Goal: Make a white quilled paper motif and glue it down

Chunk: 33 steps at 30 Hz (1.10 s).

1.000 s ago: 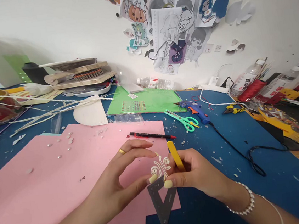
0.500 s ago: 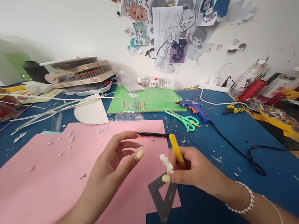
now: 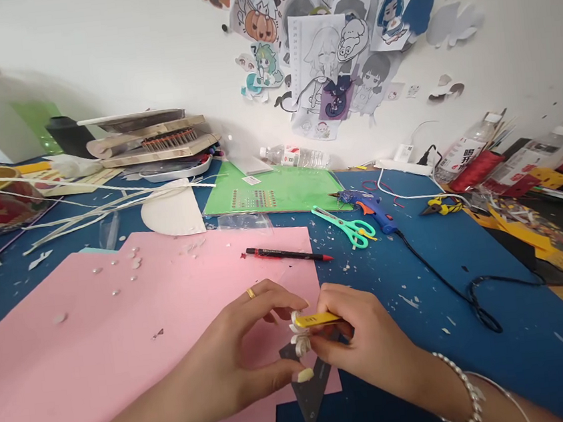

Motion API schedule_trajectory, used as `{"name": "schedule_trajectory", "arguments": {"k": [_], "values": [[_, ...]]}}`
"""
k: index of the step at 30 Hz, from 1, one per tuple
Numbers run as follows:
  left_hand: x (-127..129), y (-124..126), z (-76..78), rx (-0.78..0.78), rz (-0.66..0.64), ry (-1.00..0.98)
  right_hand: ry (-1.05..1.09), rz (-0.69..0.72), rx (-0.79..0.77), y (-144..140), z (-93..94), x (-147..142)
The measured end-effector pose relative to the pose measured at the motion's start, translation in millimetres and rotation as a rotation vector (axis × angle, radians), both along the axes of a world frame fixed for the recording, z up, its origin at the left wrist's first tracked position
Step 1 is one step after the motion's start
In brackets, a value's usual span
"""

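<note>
My right hand [image 3: 361, 327] is closed around a yellow flat-handled tool [image 3: 318, 319], which lies nearly level and points left. A small white ruffled piece [image 3: 301, 336] is at the right fingertips, partly behind the tool. From the left, my left hand [image 3: 245, 346] curves around this piece, index fingertip close to its top and thumb below, apart from each other; whether they touch it is unclear. Beneath the hands is a dark grey triangle ruler [image 3: 309, 406], partly covered. A black and red pen [image 3: 289, 254] lies beyond them on the pink sheet [image 3: 101, 364].
Green scissors [image 3: 348, 227] and a blue glue gun [image 3: 369, 208] with a black cord lie behind to the right, near yellow pliers [image 3: 442, 205]. White pearl beads [image 3: 134, 277] dot the pink sheet. A green sheet [image 3: 299, 185] and a white half-round piece [image 3: 176, 212] lie farther back.
My left hand has moved right and down to the white piece. My right hand has turned the yellow tool from upright to nearly level. The pen shows in full now.
</note>
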<state>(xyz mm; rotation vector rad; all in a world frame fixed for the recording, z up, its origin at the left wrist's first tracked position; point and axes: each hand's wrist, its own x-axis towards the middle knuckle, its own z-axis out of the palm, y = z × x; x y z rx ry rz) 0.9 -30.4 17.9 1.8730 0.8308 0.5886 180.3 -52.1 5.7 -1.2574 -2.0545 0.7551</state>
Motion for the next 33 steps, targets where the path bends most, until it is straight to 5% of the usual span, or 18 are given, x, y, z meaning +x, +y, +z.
{"name": "schedule_trajectory", "arguments": {"k": [13,25,33], "values": [[-2,6,0.1,0.055,0.064,0.052,-0.029,0.014,0.102,0,-3.3,4],[-4,5,-10.9,0.383,0.151,0.156,-0.078,0.011,0.082,2,-1.1,4],[-2,11,-22.2,0.55,0.066,0.279,-0.237,0.033,0.205,2,-8.5,4]]}}
